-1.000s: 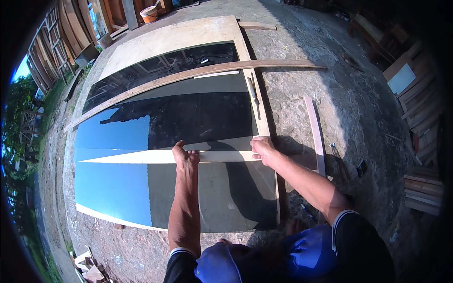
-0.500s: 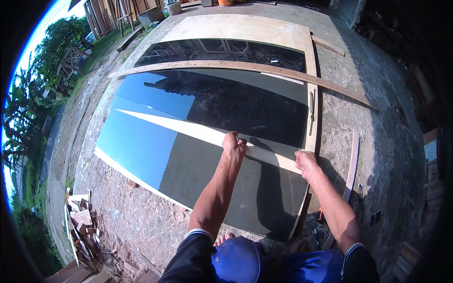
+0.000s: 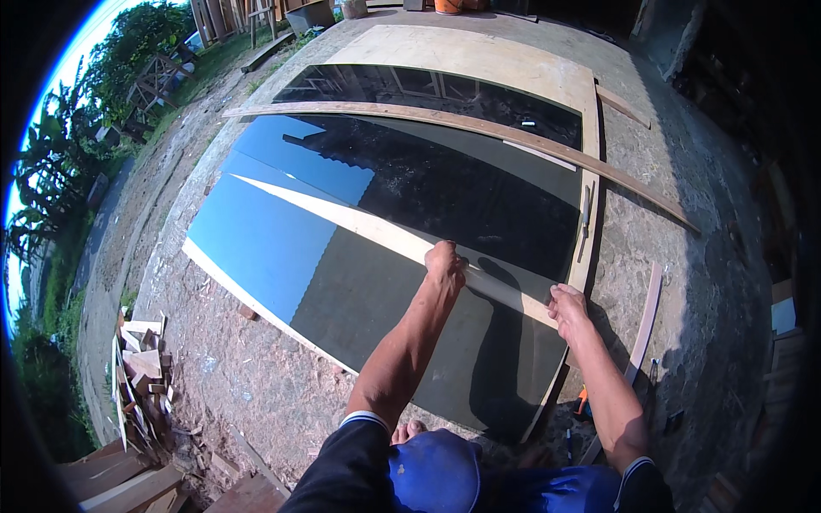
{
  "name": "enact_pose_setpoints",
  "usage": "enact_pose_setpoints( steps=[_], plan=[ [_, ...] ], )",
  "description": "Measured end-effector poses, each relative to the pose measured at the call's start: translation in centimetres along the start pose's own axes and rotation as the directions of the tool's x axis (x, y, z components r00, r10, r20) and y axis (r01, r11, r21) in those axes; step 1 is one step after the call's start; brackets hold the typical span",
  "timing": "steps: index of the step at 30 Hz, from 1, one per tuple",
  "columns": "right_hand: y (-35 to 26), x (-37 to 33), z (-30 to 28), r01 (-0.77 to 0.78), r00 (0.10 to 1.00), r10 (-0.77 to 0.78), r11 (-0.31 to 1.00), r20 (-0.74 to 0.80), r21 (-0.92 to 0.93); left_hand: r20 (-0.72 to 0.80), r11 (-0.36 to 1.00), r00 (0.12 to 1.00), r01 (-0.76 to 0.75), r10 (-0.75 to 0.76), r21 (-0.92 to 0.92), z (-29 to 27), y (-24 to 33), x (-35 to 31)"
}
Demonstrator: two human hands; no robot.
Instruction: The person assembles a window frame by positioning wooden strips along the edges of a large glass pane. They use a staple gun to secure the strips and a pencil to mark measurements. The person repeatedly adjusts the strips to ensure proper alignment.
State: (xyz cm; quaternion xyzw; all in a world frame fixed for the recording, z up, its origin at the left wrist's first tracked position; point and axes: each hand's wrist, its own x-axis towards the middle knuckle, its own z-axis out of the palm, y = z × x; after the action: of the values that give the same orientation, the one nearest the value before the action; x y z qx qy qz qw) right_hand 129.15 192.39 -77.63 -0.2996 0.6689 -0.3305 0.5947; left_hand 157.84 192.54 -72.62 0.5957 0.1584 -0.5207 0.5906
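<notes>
A dark, mirror-like glass pane (image 3: 402,342) lies nearest me, reflecting blue sky on its left. My left hand (image 3: 445,262) is closed at its far edge, fingertips partly hidden. Near the right end of that edge, my right hand (image 3: 566,306) pinches the glass between thumb and fingers. Beyond both hands lies a second dark glass sheet (image 3: 479,192). A pale wedge of the plywood board (image 3: 376,227) shows between the two, tapering leftward. A long wooden batten (image 3: 462,118) crosses the far sheet.
A slim dark tool (image 3: 586,214) rests on the board's right margin. Wood strips (image 3: 647,316) lie on the concrete to the right, near an orange-and-black object (image 3: 583,404). Wood offcuts (image 3: 141,363) are heaped at left. An orange bucket (image 3: 447,7) stands at the far edge.
The view has turned slightly, so the scene sits farther right. Both hands keep their places along the near pane's edge; the wedge looks much the same.
</notes>
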Motion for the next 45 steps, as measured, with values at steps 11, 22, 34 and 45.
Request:
enact_pose_setpoints(
  steps=[11, 22, 34, 45],
  plan=[
    [0.4, -2.3, 0.5, 0.018, 0.996, -0.034, 0.984, -0.085, -0.177, 0.127, 0.998, 0.992, 0.004, 0.004, -0.064, -3.1, -1.3, 3.0],
    [1.5, -3.9, -1.2, 0.009, 1.0, -0.009, 0.961, 0.001, -0.277, 0.2, 0.999, 0.98, -0.009, 0.016, -0.034, -5.2, -2.2, 1.7],
    [2.5, -6.7, -1.5, -0.014, 0.992, 0.042, 0.973, 0.115, -0.229, -0.053, 0.946, 0.945, -0.324, 0.324, 0.003, -9.4, 0.3, 0.9],
    [5.1, -9.5, -1.0, -0.055, 0.978, 0.091, 0.981, 0.189, -0.188, -0.071, 0.922, 0.937, -0.35, 0.343, -0.167, -14.0, 8.2, 8.3]
  ],
)
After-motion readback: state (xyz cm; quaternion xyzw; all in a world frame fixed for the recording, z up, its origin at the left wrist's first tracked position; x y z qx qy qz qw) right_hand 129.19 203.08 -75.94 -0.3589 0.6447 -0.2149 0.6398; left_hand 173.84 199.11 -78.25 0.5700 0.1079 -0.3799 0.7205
